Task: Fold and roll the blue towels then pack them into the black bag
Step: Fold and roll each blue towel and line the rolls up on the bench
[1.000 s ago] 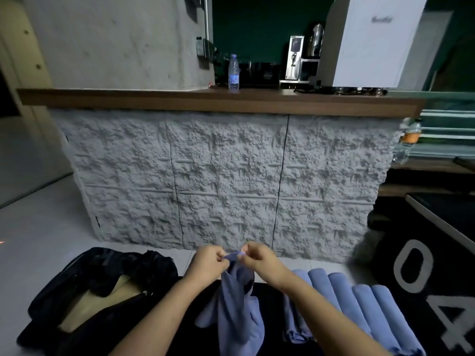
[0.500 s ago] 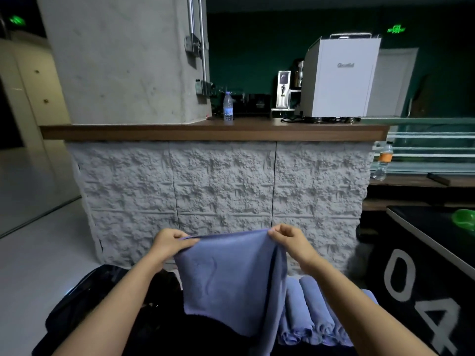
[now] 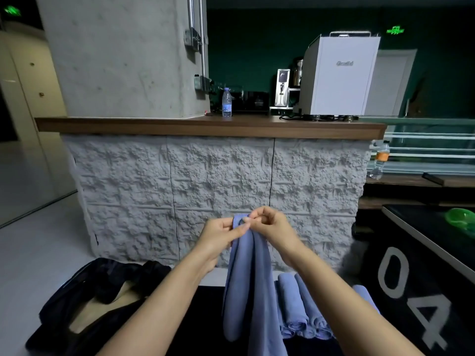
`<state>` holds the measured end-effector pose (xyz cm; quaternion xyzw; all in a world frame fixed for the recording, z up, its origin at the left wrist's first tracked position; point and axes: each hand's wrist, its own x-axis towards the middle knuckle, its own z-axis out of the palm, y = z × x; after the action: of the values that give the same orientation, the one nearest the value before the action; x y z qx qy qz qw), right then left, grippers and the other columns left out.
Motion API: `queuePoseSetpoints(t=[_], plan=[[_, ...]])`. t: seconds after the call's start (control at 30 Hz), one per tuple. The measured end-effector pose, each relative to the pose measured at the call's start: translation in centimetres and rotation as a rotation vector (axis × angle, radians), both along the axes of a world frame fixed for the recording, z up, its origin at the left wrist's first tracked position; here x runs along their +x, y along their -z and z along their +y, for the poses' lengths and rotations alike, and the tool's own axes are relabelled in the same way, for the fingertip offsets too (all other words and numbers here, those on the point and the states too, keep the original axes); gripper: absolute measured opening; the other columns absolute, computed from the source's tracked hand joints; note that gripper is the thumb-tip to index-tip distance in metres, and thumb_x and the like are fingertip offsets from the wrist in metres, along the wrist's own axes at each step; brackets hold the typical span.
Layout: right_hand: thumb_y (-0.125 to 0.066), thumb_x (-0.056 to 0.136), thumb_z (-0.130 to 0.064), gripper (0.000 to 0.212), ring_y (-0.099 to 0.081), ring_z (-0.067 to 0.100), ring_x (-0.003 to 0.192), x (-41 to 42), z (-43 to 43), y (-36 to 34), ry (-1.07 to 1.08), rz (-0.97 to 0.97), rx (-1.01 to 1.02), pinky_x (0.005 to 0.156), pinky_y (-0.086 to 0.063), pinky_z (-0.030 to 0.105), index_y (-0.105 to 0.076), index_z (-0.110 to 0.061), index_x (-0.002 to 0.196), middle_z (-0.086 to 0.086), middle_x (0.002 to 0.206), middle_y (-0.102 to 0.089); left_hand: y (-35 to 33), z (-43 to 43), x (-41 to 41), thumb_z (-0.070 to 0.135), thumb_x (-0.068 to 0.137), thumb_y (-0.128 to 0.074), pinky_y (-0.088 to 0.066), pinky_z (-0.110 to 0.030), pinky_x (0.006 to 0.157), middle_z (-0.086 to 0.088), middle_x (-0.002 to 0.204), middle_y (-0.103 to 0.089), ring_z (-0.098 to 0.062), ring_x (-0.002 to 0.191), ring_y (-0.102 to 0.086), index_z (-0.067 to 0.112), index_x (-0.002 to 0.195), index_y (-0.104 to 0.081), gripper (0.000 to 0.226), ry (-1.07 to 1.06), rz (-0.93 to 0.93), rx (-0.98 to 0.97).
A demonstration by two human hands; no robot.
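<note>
We pinch the blue towel [image 3: 246, 291] by its top edge, left hand [image 3: 221, 236] and right hand [image 3: 272, 227] close together, fingers [image 3: 257, 217] clamped on the cloth — it hangs doubled beside the rolled towels [image 3: 300, 312]. Soft, light and limp, we judge — best held at the corners.

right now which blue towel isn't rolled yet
The hanging towel, pinched at its top by the left hand and right hand; the rolled towels lie side by side below it.
</note>
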<state>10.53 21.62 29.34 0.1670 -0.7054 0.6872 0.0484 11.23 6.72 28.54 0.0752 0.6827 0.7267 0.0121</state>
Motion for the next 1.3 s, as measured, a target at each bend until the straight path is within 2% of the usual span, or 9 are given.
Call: queuePoseSetpoints(t=[0.2, 0.4, 0.5, 0.63, 0.77, 0.87, 0.97, 1.03, 1.3], plan=[[-0.062, 0.090, -0.024, 0.018, -0.039, 0.003, 0.055, 1.4, 0.2, 3.4, -0.166, -0.139, 0.005, 0.050, -0.029, 0.015, -0.056, -0.014, 0.078, -0.004, 0.064, -0.049, 1.3, -1.8, 0.5, 0.007, 0.083, -0.068, -0.050, -0.030, 0.072, -0.016, 0.088, -0.072, -0.022, 0.078, -0.064, 0.004, 0.087, -0.071, 0.007, -0.192, 0.027, 0.113], [-0.060, 0.089, -0.024, 0.015, -0.045, 0.006, 0.058, 2.6, 2.9, 4.6, -0.187, -0.190, 0.059, 0.053, -0.033, 0.017, -0.061, -0.017, 0.076, -0.004, 0.066, -0.056, 0.6, -7.7, -1.0, 0.006, 0.084, -0.067, -0.042, -0.015, 0.048, 0.005, 0.057, -0.064, -0.004, 0.051, -0.054, 0.008, 0.070, -0.065, 0.014, -0.490, 0.051, 0.141], [-0.058, 0.091, -0.026, 0.017, -0.051, 0.009, 0.066, 2.6, 3.8, 3.9, -0.212, -0.158, 0.084, 0.065, -0.040, 0.020, -0.065, -0.016, 0.079, -0.002, 0.073, -0.060, 1.1, -8.8, -1.5, 0.007, 0.082, -0.069, -0.039, -0.023, 0.055, -0.004, 0.067, -0.058, -0.012, 0.066, -0.050, 0.005, 0.074, -0.063, 0.010, -0.567, 0.058, 0.049], [-0.057, 0.093, -0.013, 0.017, -0.049, 0.001, 0.063, 2.3, 0.9, 2.2, -0.130, -0.040, 0.075, 0.064, -0.038, 0.014, -0.064, -0.013, 0.077, -0.008, 0.066, -0.059, 2.1, -4.7, -0.2, 0.004, 0.084, -0.065, -0.042, -0.018, 0.055, 0.002, 0.060, -0.064, -0.008, 0.059, -0.053, 0.000, 0.080, -0.070, 0.007, -0.333, 0.029, -0.062], [-0.064, 0.088, -0.008, 0.018, -0.042, -0.002, 0.050, 1.4, -2.0, 1.4, 0.009, 0.043, 0.076, 0.052, -0.033, 0.015, -0.062, -0.014, 0.072, -0.006, 0.057, -0.054, 2.6, -1.5, 1.1, 0.045, 0.077, -0.069, -0.036, -0.038, 0.074, -0.013, 0.084, -0.057, -0.022, 0.082, -0.048, 0.007, 0.089, -0.068, 0.040, -0.144, -0.039, 0.047], [-0.068, 0.086, -0.009, 0.014, -0.039, 0.011, 0.055, 1.2, -2.2, 1.6, 0.072, 0.053, 0.063, 0.049, -0.028, 0.020, -0.057, -0.014, 0.077, 0.009, 0.062, -0.052, 2.4, -1.3, 1.9, 0.017, 0.080, -0.072, -0.047, -0.033, 0.080, -0.011, 0.093, -0.072, -0.017, 0.086, -0.061, 0.009, 0.091, -0.073, 0.014, -0.139, 0.041, 0.052], [-0.065, 0.088, -0.009, 0.011, -0.039, 0.010, 0.053, 1.5, -1.8, 2.2, 0.014, 0.043, 0.012, 0.049, -0.030, 0.018, -0.057, -0.012, 0.081, 0.002, 0.059, -0.054, 2.6, -1.0, 2.1, -0.007, 0.078, -0.067, -0.050, -0.033, 0.083, -0.015, 0.093, -0.072, -0.019, 0.086, -0.064, 0.008, 0.091, -0.072, 0.020, -0.157, 0.083, 0.026], [-0.062, 0.089, -0.008, 0.008, -0.046, 0.001, 0.052, 1.6, -1.4, 2.5, -0.038, 0.018, -0.024, 0.052, -0.035, 0.012, -0.057, -0.010, 0.083, -0.009, 0.056, -0.055, 2.4, -0.8, 2.2, -0.006, 0.079, -0.066, -0.052, -0.031, 0.080, -0.016, 0.091, -0.072, -0.019, 0.084, -0.065, 0.009, 0.087, -0.072, 0.019, -0.166, 0.077, 0.035], [-0.061, 0.092, -0.016, 0.015, -0.047, 0.007, 0.061, 2.9, 2.6, 4.5, -0.137, -0.111, 0.127, 0.054, -0.032, 0.019, -0.063, -0.017, 0.077, -0.003, 0.067, -0.056, 1.1, -5.3, 0.1, 0.000, 0.080, -0.067, -0.050, -0.021, 0.061, -0.005, 0.071, -0.068, -0.014, 0.066, -0.061, 0.007, 0.075, -0.068, 0.009, -0.408, 0.001, 0.246]])
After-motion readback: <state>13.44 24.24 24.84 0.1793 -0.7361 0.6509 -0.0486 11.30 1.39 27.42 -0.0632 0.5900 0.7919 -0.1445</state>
